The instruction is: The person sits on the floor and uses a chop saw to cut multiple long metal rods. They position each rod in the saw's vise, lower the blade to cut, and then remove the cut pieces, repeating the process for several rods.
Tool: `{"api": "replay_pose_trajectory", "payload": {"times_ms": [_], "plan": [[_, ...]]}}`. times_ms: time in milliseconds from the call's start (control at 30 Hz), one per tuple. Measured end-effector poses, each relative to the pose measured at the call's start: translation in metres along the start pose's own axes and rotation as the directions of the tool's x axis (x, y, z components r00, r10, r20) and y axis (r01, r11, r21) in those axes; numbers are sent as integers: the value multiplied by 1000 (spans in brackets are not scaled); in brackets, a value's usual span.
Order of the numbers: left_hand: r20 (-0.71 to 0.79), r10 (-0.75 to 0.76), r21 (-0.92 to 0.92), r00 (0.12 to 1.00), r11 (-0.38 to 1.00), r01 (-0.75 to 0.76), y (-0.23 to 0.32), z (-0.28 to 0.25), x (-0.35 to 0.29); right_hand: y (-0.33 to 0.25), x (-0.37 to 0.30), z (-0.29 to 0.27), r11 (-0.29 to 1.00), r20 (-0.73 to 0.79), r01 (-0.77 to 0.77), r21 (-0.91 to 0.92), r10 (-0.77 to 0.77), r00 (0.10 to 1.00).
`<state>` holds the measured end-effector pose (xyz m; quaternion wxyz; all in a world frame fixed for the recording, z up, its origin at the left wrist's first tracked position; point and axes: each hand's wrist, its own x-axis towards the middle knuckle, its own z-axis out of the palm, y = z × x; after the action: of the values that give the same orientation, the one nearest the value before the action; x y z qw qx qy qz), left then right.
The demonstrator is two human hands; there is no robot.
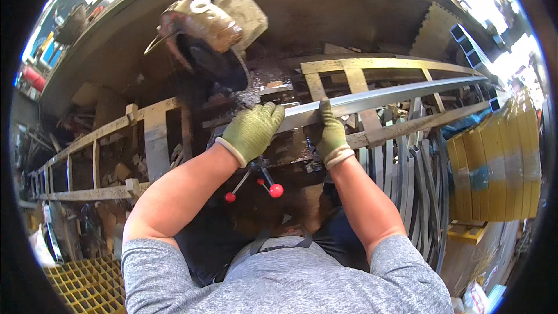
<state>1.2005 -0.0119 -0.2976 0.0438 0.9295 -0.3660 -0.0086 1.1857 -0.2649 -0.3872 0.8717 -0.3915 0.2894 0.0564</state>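
Note:
A long silver square metal tube (401, 97) runs from the saw bed out to the far right. My left hand (253, 131), in a green glove, grips the tube's left end close to the saw, with fingers together over its top. Around the tube a little farther right, my gloved right hand (331, 134) has its thumb on top and its fingers hidden beneath. Above and left of my left hand hangs a cut-off saw (200, 23) with a dark round disc or guard (212, 64), slightly blurred. Below the tube stick out clamp handles with red ball knobs (276, 190).
Ladder-like support frames stretch to the left (96, 164) and right (354, 78). Several loose metal lengths (415, 186) stand right of my right arm, beside a wrapped yellow stack (494, 163). A yellow grating (87, 282) lies at lower left. Scraps litter the area under the frames.

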Motion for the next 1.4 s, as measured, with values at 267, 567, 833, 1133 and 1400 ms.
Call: {"api": "replay_pose_trajectory", "payload": {"times_ms": [267, 567, 833, 1133, 1400], "plan": [[7, -314, -22, 949, 949, 315, -142, 15, -128, 20, -47, 27, 716, 498, 333, -613, 23, 867], [-65, -616, -211, 785, 777, 593, -339, 27, -288, 47, -38, 36, 615, 474, 414, -671, -73, 877], [17, -807, 119, 591, 588, 800, -435, 20, -432, 57, -34, 39, 722, 430, 405, -562, -163, 888], [133, -920, 495, 369, 385, 779, -414, -2, -373, 46, -10, 21, 764, 347, 449, -462, -310, 885], [-238, -421, 208, 875, 858, 470, -289, 48, -281, 47, 0, 27, 653, 413, 640, -406, -494, 765]]}}
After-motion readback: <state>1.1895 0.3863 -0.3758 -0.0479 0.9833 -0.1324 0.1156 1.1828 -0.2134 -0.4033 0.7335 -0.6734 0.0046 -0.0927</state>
